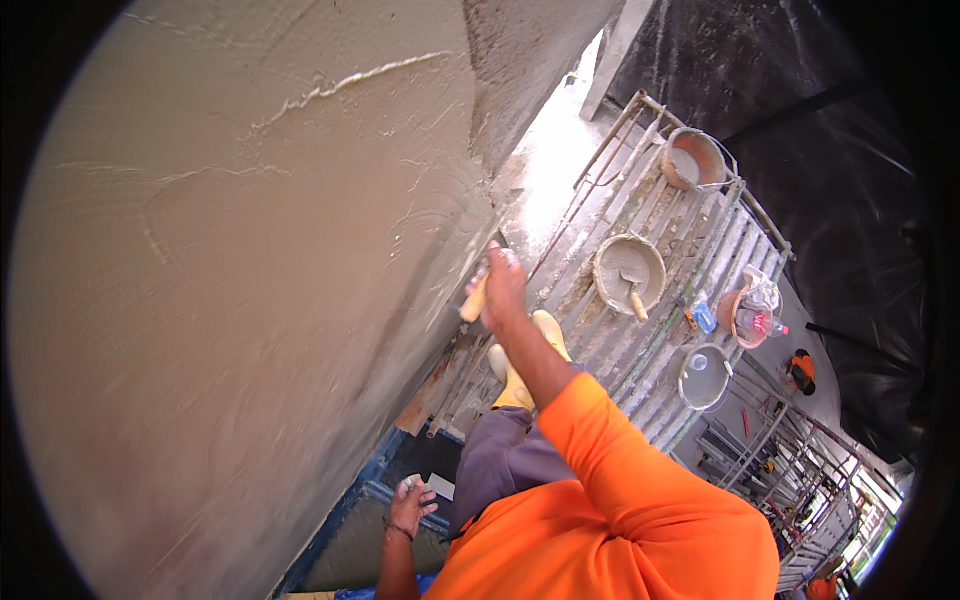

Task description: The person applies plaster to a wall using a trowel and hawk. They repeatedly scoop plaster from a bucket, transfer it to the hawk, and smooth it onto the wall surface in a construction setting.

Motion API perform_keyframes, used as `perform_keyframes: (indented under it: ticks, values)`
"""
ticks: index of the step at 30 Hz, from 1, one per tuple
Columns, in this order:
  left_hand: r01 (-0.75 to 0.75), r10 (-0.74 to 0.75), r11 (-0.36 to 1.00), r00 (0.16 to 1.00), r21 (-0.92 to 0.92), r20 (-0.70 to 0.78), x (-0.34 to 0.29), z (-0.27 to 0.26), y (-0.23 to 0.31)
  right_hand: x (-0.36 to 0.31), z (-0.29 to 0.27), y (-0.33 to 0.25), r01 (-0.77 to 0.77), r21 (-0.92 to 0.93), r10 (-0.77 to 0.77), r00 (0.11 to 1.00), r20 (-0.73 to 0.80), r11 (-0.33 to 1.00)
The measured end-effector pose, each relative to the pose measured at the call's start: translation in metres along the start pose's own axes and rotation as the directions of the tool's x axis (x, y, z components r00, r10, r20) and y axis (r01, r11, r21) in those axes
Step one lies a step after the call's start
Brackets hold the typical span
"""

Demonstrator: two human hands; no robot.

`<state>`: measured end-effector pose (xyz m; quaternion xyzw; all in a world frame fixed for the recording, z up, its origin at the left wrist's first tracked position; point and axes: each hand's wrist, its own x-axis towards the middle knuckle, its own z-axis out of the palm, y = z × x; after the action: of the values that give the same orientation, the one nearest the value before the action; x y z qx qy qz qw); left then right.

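My right hand (505, 285) is closed round the pale wooden handle of a plastering trowel (474, 304), close against the wall. The blade is mostly hidden by the hand and seen edge-on. Wet grey-brown plaster (270, 280) covers the wall, with raised ridges and sweeping marks in it. Low down beside my trousers, my left hand (408, 507) has its fingers curled, with a whitish smear or small lump at the fingertips that I cannot make out. A white flat piece (441, 487) shows just beyond those fingers.
I stand in yellow boots (515, 388) on a slatted metal scaffold platform (575, 290). On it are a mortar bucket (601, 283) with a trowel inside, an orange bucket (713, 160), a pail (684, 382) and a container (741, 338) with bottles. Black sheeting (780, 100) hangs right; a person (803, 370) is below.
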<state>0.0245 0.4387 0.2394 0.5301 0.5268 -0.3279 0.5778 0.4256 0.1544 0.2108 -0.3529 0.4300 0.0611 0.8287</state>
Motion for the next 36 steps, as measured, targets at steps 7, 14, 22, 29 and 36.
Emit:
perform_keyframes:
  ticks: [7,14,22,29,36]
  values:
    - [0.122,-0.119,0.992,0.987,0.025,-0.103,-0.017,-0.008,-0.049,0.121,-0.015,0.063,-0.036,-0.131,0.026,0.997,-0.077,0.991]
    - [0.138,-0.135,0.99,0.987,0.018,-0.086,-0.022,0.004,-0.054,0.059,0.018,0.027,0.065,-0.102,-0.056,0.995,0.081,0.993]
    - [0.064,-0.062,0.998,0.996,0.028,-0.066,-0.009,0.022,-0.015,0.052,-0.021,0.036,0.122,-0.069,-0.115,0.989,0.093,0.99]
    - [0.114,-0.11,0.993,0.99,0.041,-0.093,-0.015,0.022,-0.037,0.158,-0.04,0.098,-0.066,-0.125,0.061,0.997,-0.045,0.99]
    - [0.15,-0.143,0.985,0.986,0.079,-0.088,-0.022,0.016,-0.061,0.126,-0.012,0.081,-0.063,-0.033,0.063,0.998,0.019,0.997]
